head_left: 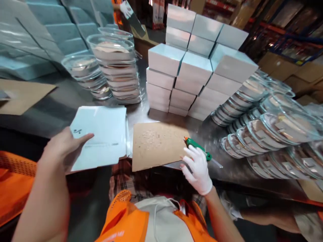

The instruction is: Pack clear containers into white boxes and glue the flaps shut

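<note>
So my bare left hand (pixel 63 143) has a stack of flat, pale blue-white sheets (pixel 103 134) by its left edge, thumb pressed flat on top and the other fingers out of sight underneath. There's a dark scribble near my thumb, and the near edge hangs off the dark, shiny metal table (pixel 67 92). My right hand (pixel 196 169), in a white glove, is over a slim green tool with an orange tip (pixel 198 148). Those fingers are loosely bent and a bit apart; can't tell if they're actually gripping it. The orange tip sits at the right edge of a flat brown cardboard sheet (pixel 158 144), pretty scuffed on top, just beside my stack. Behind that are piled white rectangular boxes (pixel 180 77), with stacked clear round tubs (pixel 119 72) to the left and more clear stacked containers (pixel 267 131) to the right.
</note>
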The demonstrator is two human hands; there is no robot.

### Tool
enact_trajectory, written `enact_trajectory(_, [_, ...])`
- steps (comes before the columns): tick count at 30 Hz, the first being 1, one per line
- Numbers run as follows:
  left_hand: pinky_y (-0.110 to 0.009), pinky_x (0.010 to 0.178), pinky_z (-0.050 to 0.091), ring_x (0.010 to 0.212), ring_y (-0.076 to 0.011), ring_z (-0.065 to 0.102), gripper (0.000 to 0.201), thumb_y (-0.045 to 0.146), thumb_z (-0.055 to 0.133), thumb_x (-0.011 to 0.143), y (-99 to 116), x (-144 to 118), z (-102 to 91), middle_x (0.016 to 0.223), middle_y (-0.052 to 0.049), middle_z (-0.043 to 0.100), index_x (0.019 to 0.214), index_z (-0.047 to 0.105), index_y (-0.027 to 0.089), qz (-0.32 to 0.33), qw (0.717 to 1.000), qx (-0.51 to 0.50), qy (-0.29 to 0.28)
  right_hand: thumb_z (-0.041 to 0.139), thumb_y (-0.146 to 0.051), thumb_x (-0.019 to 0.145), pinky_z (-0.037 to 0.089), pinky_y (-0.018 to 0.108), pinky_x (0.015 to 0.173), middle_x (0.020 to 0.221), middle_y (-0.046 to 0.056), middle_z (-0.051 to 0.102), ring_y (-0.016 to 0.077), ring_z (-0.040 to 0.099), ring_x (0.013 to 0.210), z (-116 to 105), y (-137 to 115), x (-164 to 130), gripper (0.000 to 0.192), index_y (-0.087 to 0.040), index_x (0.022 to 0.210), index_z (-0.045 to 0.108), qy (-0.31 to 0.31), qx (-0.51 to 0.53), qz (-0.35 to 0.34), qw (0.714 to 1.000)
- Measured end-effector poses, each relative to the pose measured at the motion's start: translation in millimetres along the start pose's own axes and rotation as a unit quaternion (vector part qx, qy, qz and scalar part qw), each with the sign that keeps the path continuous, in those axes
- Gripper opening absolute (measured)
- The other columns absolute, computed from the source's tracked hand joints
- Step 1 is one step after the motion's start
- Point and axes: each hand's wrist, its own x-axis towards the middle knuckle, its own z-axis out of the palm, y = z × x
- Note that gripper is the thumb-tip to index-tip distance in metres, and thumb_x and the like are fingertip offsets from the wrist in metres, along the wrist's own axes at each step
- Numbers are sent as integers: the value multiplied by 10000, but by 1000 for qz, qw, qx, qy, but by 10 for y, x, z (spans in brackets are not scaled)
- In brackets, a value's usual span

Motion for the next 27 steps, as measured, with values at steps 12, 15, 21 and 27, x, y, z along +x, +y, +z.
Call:
enact_trajectory(12, [-263,710,609,808,-188,761,369,558,625,984,832,-1715,370,1016,-22,808,1181,734,266,433,865,-228,-109,585,-234,1009,569,448,982,1169,125,753,275,704,1095,-213,-357,360,322,-203,1323,649,85,67,102,989])
enact_trajectory(15, [-250,674,589,795,-190,762,332,522,676,971,666,-1632,662,987,-35,811,1149,757,254,434,863,-250,-67,582,-313,1026,575,393,882,982,104,755,248,699,927,-151,-356,204,209,-176,1107,718,-23,153,208,966])
enact_trajectory(21, [-251,621,546,702,-179,721,461,532,646,990,525,-1561,751,940,-33,784,1397,694,320,478,851,-201,-90,729,-591,872,572,344,819,983,63,778,227,705,872,-166,-176,27,457,-187,1079,783,-257,485,344,762])
enact_trajectory(27, [-439,935,606,1087,-365,755,1122,809,831,651,614,-1697,894,1339,-159,749,1595,496,304,578,783,-138,-185,743,-876,675,617,381,825,929,124,807,272,776,877,-122,-297,-219,784,-150,963,809,-290,727,454,427])
